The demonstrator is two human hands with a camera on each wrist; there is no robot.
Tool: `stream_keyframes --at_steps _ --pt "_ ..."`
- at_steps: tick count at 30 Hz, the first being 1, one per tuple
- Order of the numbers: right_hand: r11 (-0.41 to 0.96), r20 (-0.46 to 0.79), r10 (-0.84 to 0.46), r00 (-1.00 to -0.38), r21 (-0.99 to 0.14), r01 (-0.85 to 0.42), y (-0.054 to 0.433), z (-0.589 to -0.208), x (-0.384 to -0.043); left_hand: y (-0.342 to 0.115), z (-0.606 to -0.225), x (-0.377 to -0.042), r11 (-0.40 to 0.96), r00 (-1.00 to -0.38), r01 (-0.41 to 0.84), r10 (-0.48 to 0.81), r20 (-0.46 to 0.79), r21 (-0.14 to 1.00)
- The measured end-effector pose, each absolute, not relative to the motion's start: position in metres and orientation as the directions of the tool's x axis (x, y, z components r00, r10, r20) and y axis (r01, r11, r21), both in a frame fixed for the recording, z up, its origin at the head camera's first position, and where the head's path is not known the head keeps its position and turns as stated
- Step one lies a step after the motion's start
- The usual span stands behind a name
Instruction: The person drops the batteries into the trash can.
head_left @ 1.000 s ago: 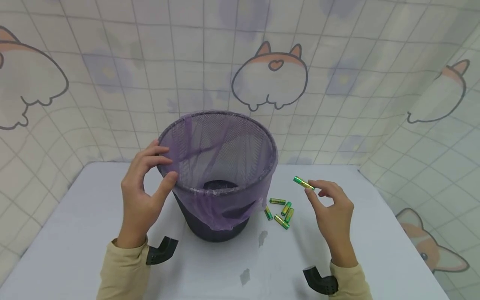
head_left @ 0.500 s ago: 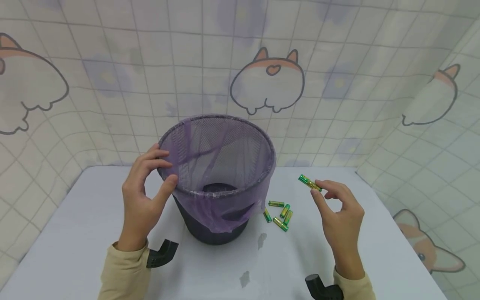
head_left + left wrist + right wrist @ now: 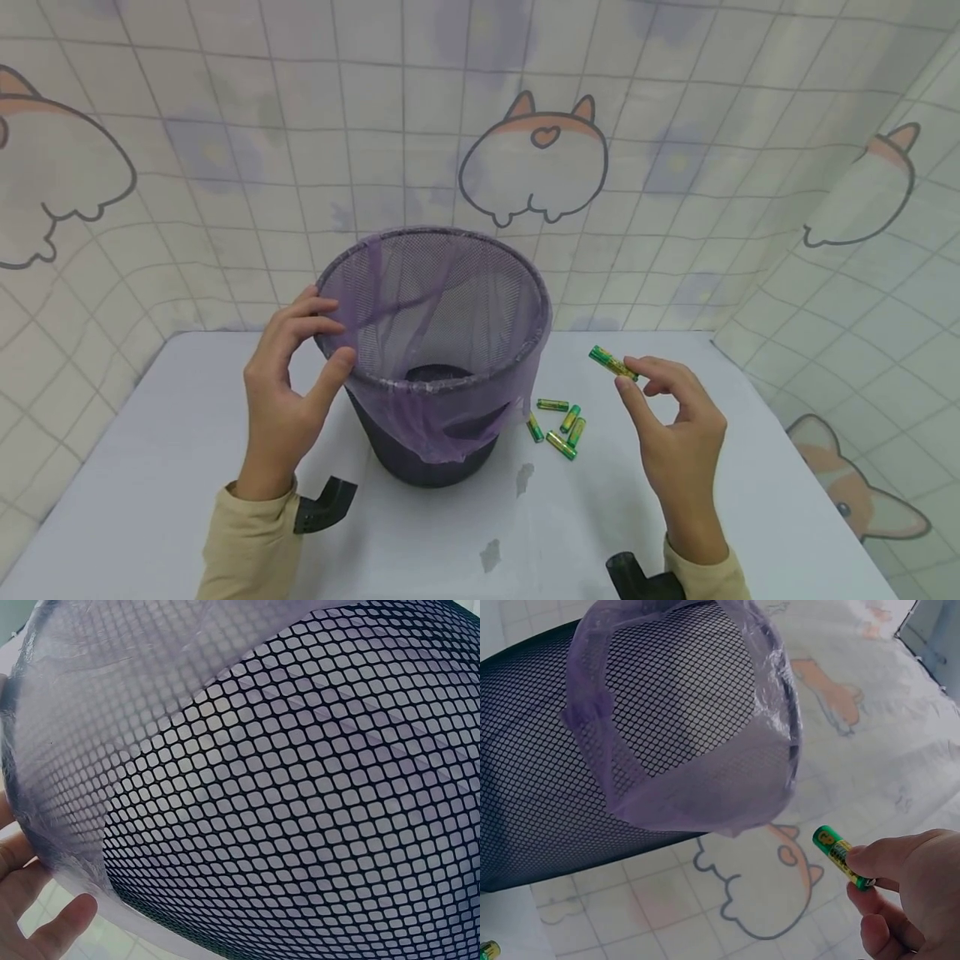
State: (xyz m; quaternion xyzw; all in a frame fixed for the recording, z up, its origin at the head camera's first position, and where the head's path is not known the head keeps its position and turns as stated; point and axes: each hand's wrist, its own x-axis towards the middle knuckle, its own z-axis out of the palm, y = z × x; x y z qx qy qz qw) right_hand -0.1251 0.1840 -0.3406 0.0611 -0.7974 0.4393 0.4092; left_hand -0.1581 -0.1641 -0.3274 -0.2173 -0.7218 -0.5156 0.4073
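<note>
A black mesh wastebasket [image 3: 438, 467] stands upright on the table, its rim covered by a thin purple bag [image 3: 442, 417] folded over the outside. My left hand [image 3: 288, 400] holds the basket's left rim, with fingers and thumb spread along it; the left wrist view shows fingertips [image 3: 75, 915] beside the mesh. To the right of the basket, my right hand [image 3: 678, 433] pinches a green and gold battery [image 3: 611, 362] by one end, between thumb and fingers, above the table. In the right wrist view this battery [image 3: 840, 855] points away from the hand, apart from the basket.
Several similar batteries [image 3: 561, 444] lie loosely grouped on the white table [image 3: 420, 550], close to the basket's right side. Behind and at the sides hangs a tile-patterned cloth [image 3: 360, 108] with cartoon corgis. Two grey patches mark the tabletop in front.
My right hand moved slightly right with the battery, then a little back left. The left hand has stayed at the rim, and the head view shifted slightly.
</note>
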Motion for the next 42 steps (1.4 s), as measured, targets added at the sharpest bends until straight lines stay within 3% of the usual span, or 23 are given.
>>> stream_keyframes --at_steps 6,29,42 --pt "0.592 0.701 0.243 -0.67 -0.655 -0.47 0.182 -0.332 -0.127 -0.166 -0.329 -0.159 0.365 -0.572 0.737 -0.111 0.813 0.569" --pt "0.511 0.764 0.213 -0.61 -0.619 -0.596 0.163 -0.316 -0.14 -0.162 -0.326 -0.157 0.375 -0.574 0.733 -0.105 0.812 0.567" --pt "0.513 0.78 0.14 -0.611 -0.584 -0.628 0.154 -0.308 -0.143 -0.163 -0.327 -0.158 0.37 -0.575 0.733 -0.111 0.81 0.571"
